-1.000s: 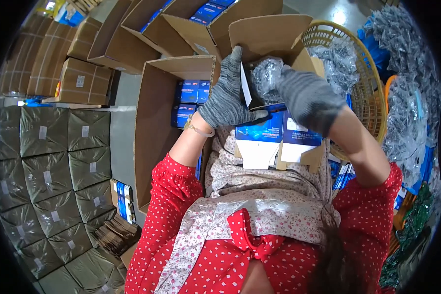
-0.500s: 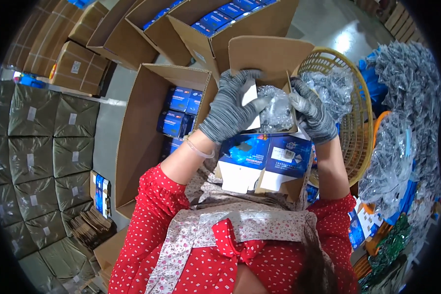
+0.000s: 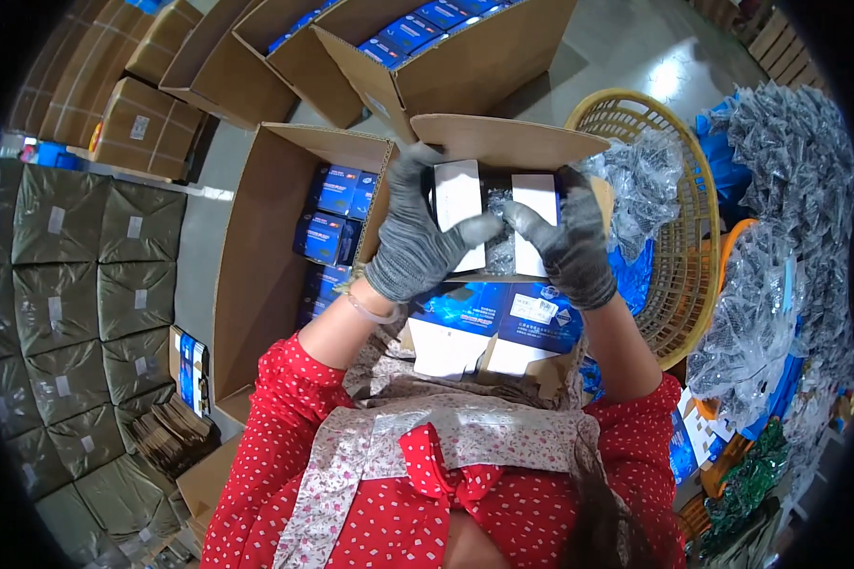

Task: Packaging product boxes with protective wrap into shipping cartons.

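Both my hands wear grey knit gloves and hold a small blue and white carton (image 3: 489, 313) up in front of my chest. My left hand (image 3: 417, 242) grips its left side, thumb pressing a white end flap (image 3: 460, 199) inward. My right hand (image 3: 569, 242) grips the right side, fingers on the other white flap (image 3: 537, 201). A clear bag of small dark parts (image 3: 499, 248) shows between the flaps, inside the carton. A brown lid flap (image 3: 503, 142) stands up behind.
A large open cardboard box (image 3: 247, 275) below holds several blue cartons (image 3: 337, 213). More open boxes (image 3: 446, 66) lie beyond. A woven yellow basket (image 3: 678, 247) and heaps of bagged parts (image 3: 788, 171) stand at right. Grey wrapped bundles (image 3: 76, 284) stack at left.
My right hand has pushed the bag of parts down into the carton. Both hands have moved onto the white end flaps and folded them inward over the bag.
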`<state>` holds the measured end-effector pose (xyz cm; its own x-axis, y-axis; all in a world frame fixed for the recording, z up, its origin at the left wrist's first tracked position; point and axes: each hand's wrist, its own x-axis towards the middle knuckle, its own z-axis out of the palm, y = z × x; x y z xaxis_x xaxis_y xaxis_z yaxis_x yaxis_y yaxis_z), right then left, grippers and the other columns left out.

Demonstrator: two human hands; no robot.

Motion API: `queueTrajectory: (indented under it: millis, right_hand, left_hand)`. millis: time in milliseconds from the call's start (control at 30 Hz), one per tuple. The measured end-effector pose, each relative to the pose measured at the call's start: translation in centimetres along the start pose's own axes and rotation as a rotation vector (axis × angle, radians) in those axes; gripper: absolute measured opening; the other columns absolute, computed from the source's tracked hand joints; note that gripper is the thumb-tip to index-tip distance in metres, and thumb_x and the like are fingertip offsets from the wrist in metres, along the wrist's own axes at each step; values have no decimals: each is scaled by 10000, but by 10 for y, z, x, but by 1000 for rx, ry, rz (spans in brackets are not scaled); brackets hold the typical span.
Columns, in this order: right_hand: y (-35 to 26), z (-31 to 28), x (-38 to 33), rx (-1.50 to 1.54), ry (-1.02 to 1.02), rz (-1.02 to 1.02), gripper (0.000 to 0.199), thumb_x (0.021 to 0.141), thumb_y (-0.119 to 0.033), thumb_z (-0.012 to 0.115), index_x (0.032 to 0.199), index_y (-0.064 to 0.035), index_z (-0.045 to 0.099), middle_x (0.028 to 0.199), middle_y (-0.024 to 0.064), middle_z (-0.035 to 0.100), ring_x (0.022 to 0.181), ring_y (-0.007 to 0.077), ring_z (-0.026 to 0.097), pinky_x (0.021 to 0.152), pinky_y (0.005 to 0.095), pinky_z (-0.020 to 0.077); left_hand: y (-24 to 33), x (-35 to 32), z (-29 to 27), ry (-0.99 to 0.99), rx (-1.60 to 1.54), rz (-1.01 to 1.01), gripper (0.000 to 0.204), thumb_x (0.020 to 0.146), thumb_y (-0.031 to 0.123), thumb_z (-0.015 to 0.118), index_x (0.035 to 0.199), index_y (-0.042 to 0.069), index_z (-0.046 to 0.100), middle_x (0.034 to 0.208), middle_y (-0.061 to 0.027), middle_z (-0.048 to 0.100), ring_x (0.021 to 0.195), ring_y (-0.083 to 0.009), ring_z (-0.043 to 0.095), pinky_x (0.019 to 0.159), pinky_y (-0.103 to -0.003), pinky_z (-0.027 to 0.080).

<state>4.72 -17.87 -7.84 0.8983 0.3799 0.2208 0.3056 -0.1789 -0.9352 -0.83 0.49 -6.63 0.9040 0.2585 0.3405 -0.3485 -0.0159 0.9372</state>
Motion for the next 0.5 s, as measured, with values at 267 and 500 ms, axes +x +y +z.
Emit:
queueTrajectory:
  millis: [267,500]
  right_hand:
    - [-30,-71,6,-604,-612,-532,975,696,-325,841,1448,26,331,1388,286,423,1270,425,440,1083,498,338]
    - [-57,-34,7,-901,-595,-368,1014,727,-502,746,1455,47,303,1442,354,308,1351,496,301,1145,510,236]
  left_hand:
    - [42,18,-36,-758,940,398,960,742,473,771,1466,36,316,1455,-316,315,1370,-456,310,1135,-509,263]
    - [51,27,-13,-912,1211,237,1105,734,643,687,1444,-92,266,1451,-377,286,1366,-534,263,1133,-549,238]
